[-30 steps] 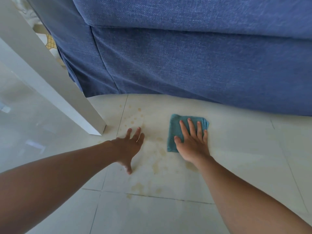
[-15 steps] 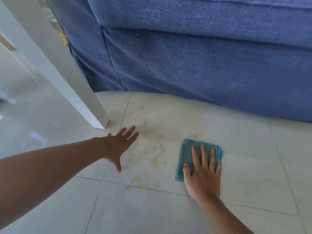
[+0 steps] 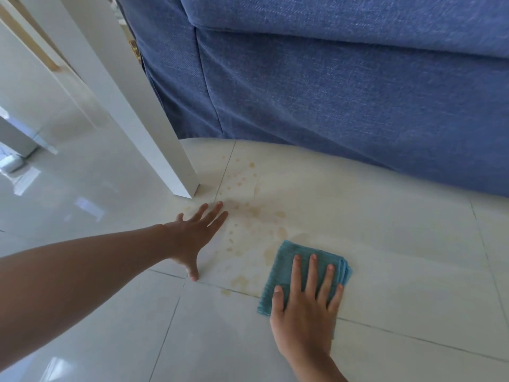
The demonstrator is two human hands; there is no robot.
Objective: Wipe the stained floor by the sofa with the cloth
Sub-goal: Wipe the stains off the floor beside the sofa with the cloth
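Note:
A folded teal cloth (image 3: pixel 285 267) lies flat on the pale tiled floor, across a grout line. My right hand (image 3: pixel 307 307) presses down on it with fingers spread, covering its lower right part. Yellow-brown stain spots (image 3: pixel 254 216) are scattered over the tile to the left of and above the cloth, reaching toward the blue sofa (image 3: pixel 344 100). Left of the stains, my left hand (image 3: pixel 194 235) rests flat on the floor, fingers apart, holding nothing.
A white furniture leg (image 3: pixel 154 128) slants down to the floor just above my left hand. The sofa's blue fabric front spans the top and right. Glossy tiles (image 3: pixel 82 194) stretch away to the left, with more white furniture at the far left.
My right hand has dragged the cloth toward me and to the right, away from the sofa, across the stained tile. My left hand stays planted on the floor.

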